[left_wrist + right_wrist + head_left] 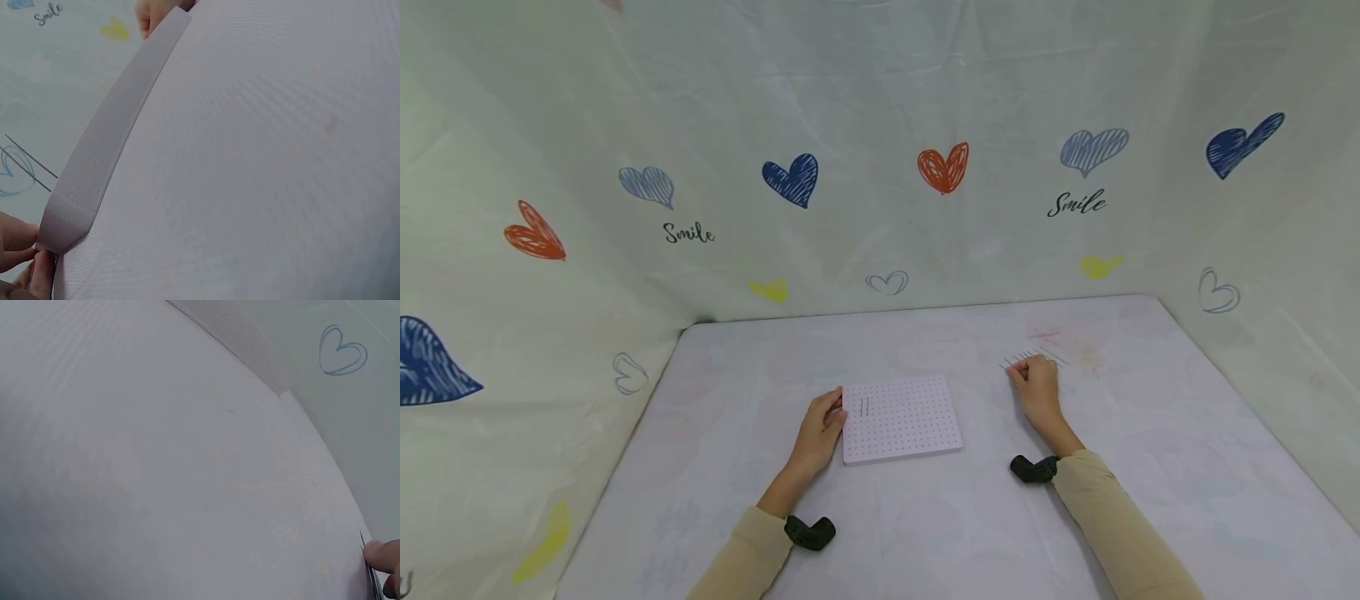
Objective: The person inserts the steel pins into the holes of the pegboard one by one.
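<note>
Fingers of the left hand (pixel 822 430) are resting against the left edge of a white pegboard (pixel 901 418), thumb up near its top corner, and the left wrist view shows fingertips (pixel 22 250) pinching the corner of the board's thick edge. That grip is probably there to keep the board from sliding on the smooth cover. Two thin dark pins (pixel 864 407) are standing in holes near the board's upper left corner, just beside that thumb; all the other holes are showing as plain red dots.

Well apart on the other side, the right hand (pixel 1037 386) is lying knuckles-up over a small spread of thin pins (pixel 1034 356) fanned out on the table (pixel 1150 467). Its fingers are bending down onto the near ends of the pins, and the right wrist view is catching a fingertip (pixel 382 556) touching one thin dark pin at the frame's corner. Whether a pin is actually pinched cannot be told. The loose pins are sitting within easy reach of that hand, likely as a supply kept clear of the board.

Beige sleeves are covering both forearms, each with a black wrist camera mount (pixel 808 532). A pale cloth printed with hearts and the word "Smile" (pixel 688 233) is walling in the table on three sides.
</note>
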`<state>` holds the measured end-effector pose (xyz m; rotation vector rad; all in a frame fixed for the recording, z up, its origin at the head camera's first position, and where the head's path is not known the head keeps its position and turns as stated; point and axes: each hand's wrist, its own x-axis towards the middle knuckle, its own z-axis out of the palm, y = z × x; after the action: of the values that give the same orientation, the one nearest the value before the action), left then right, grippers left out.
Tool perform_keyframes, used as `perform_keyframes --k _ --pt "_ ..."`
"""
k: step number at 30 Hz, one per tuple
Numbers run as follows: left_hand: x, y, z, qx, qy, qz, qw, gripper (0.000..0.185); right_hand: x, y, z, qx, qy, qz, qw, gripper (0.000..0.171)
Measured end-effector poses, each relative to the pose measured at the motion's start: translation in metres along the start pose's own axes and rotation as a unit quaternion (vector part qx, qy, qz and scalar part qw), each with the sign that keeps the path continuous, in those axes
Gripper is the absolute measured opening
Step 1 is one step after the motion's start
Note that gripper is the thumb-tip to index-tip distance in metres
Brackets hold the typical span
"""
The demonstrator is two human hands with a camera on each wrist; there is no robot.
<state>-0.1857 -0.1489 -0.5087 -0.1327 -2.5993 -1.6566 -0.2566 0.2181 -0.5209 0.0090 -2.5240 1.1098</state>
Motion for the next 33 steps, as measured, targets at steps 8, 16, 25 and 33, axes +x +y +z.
perform_keyframes --k 8,16,25,33 --pt "0.001 -0.001 0.0 -0.006 -0.001 0.006 1.0 0.046 0.001 -0.002 -0.002 0.028 0.011 0.0 1.0 0.014" --pt "0.002 -0.002 0.0 -0.005 0.0 0.015 0.9999 0.046 0.001 -0.006 -0.005 0.039 -0.01 -0.011 0.999 0.014" --pt "0.002 -0.004 0.0 -0.006 0.002 0.019 0.9998 0.045 0.003 -0.012 -0.006 0.048 -0.062 0.0 0.997 0.013" --pt "0.001 -0.002 0.0 -0.007 0.002 0.006 1.0 0.046 0.002 -0.018 -0.007 0.105 -0.056 -0.01 0.993 0.016"
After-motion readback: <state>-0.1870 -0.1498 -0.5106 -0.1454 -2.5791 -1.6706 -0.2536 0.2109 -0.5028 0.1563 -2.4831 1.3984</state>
